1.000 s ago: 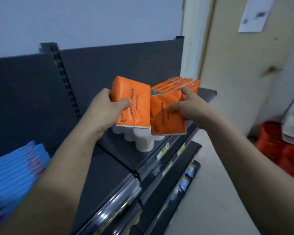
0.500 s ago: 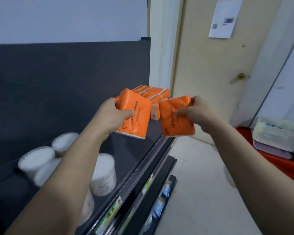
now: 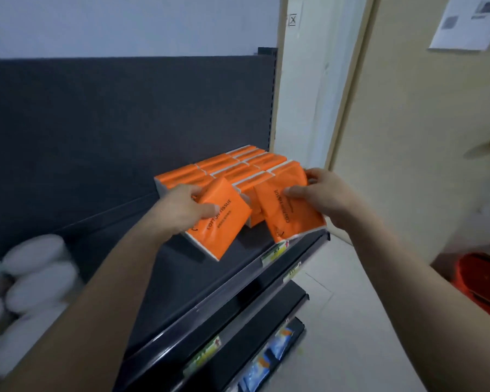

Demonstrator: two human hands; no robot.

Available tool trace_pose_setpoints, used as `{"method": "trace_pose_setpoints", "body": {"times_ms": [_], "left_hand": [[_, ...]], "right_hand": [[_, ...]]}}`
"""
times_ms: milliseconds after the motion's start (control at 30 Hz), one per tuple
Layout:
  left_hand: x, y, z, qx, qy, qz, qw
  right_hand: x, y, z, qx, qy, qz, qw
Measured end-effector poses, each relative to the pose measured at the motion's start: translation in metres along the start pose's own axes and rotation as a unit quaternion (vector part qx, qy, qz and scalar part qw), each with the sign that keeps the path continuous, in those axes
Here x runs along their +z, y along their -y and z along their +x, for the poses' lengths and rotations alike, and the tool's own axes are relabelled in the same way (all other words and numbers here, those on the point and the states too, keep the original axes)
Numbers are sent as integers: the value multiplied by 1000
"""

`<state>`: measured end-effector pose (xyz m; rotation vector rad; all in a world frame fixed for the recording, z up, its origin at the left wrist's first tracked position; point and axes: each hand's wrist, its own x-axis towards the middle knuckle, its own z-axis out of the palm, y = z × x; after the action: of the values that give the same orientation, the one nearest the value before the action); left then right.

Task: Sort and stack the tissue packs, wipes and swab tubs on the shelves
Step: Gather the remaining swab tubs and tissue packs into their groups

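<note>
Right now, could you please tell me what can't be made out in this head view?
Head view:
- Swab tubs: motion-blurred, cut by the left edge; count unclear.
- Price labels: too blurred to read.
- Blue packs on the lower shelf: blurred, partly under the shelf above.
- Tissue stack: front hidden by the left hand, right hand and the left pack and right pack they grip.

The swab tubs (image 3: 37, 278) are motion-blurred and cut off by the left edge. My left grip (image 3: 181, 210) hides the left side of its tissue pack (image 3: 224, 224). Shelf price labels (image 3: 275, 251) are too blurred to read. The red bin (image 3: 481, 287) runs off the right edge.
</note>
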<state>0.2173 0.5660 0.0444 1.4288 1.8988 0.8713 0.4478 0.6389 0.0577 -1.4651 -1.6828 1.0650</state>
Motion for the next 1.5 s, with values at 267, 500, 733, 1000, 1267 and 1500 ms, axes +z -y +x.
{"method": "trace_pose_setpoints", "body": {"times_ms": [267, 500, 733, 1000, 1267, 1500], "left_hand": [[55, -17, 14, -50, -134, 195, 970], [73, -11, 39, -82, -178, 251, 948], [79, -3, 70, -121, -174, 309, 927], [92, -1, 69, -149, -230, 337, 901], [109, -3, 66, -223, -278, 168, 919], [123, -10, 63, -220, -305, 118, 919]], "right_hand": [[-52, -16, 56, -64, 75, -113, 989], [-61, -31, 97, -112, 101, -248, 957], [-47, -42, 148, -126, 95, -347, 925], [-24, -53, 193, -174, 134, -455, 863], [-15, -60, 213, -247, 154, -443, 848], [-28, -62, 230, -297, 231, -362, 853]]}}
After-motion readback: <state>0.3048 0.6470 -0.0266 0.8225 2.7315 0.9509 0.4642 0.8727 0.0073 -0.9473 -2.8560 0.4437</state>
